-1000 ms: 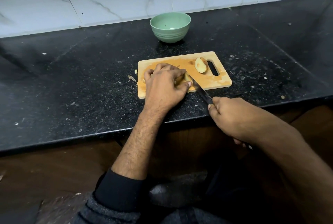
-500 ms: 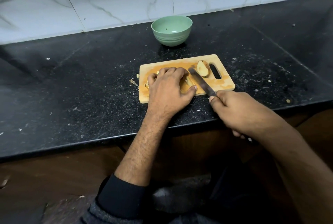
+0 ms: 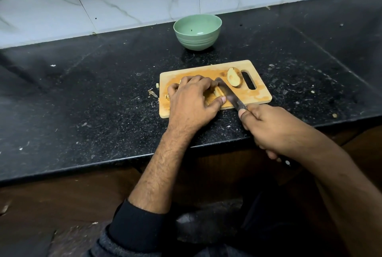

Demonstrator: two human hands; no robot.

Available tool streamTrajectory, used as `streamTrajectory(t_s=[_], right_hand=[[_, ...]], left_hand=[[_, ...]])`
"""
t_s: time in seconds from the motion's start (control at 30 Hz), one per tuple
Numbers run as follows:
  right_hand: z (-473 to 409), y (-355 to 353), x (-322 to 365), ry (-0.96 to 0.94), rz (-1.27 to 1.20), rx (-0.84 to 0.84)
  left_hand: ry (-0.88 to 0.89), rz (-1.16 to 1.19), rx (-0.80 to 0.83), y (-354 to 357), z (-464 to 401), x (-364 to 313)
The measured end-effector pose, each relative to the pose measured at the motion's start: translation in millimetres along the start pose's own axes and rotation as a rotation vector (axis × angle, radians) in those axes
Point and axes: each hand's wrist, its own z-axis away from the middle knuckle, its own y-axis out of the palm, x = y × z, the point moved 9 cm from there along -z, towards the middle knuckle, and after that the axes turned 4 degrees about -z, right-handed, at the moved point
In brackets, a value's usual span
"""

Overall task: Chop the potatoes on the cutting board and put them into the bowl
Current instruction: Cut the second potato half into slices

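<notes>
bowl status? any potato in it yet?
Empty of potato. The green bowl shows a bare interior apart from one tiny dark speck; the potato half lies on the cutting board.

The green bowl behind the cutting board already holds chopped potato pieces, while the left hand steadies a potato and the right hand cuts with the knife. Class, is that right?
Not quite. The head view shows the green bowl holds no potato pieces yet. The rest stands: the left hand steadies a potato on the cutting board, and the right hand cuts with the knife.

no readable text, no labels, no brands, no numbers on anything in view
</notes>
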Motion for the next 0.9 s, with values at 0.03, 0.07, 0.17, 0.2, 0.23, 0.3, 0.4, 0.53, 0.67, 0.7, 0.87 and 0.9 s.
streamTrajectory(t_s=[0.03, 0.07, 0.17, 0.2, 0.23, 0.3, 0.4, 0.53, 0.67, 0.7, 0.87, 0.9], right_hand=[[-0.4, 0.6, 0.3, 0.008, -0.014, 0.013], [-0.7, 1.0, 1.0, 0.012, -0.026, 0.025], [-1.5, 0.3, 4.3, 0.023, -0.012, 0.045], [-1.1, -1.1, 5.5, 0.025, 0.020, 0.034], [-0.3, -2.7, 6.5, 0.022, 0.062, 0.012], [1.8, -4.7, 8.1, 0.004, 0.141, -0.037], [3.4, -3.1, 8.2, -0.016, 0.173, -0.080], [0.4, 0.8, 5.6, -0.002, 0.111, -0.047], [-1.6, 2.8, 4.3, 0.014, 0.091, -0.003], [-2.0, 2.8, 4.5, 0.015, 0.086, 0.002], [-3.9, -0.1, 3.9, 0.014, 0.031, 0.054], [-4.4, -1.2, 3.9, 0.016, 0.024, 0.065]], left_hand=[[-0.001, 0.002, -0.004, -0.5, -0.1, 0.3], [-0.001, 0.001, -0.006, -1.0, -0.2, 0.1], [0.001, 0.009, 0.003, -0.3, -1.2, 0.0], [0.000, 0.014, 0.005, 0.0, -1.4, 0.3], [-0.001, 0.018, 0.007, 0.4, -1.5, 0.4], [-0.007, 0.022, 0.005, 0.6, -1.8, -0.1], [-0.016, 0.008, -0.006, 0.0, -3.5, -2.2], [-0.018, 0.008, -0.008, 1.4, -4.1, -1.6], [-0.016, 0.022, -0.008, 0.7, -3.8, -1.3], [-0.015, 0.030, -0.005, 0.6, -3.9, -1.1], [-0.022, 0.083, 0.039, 2.7, -6.2, 3.5], [-0.025, 0.091, 0.047, 2.8, -6.8, 4.0]])
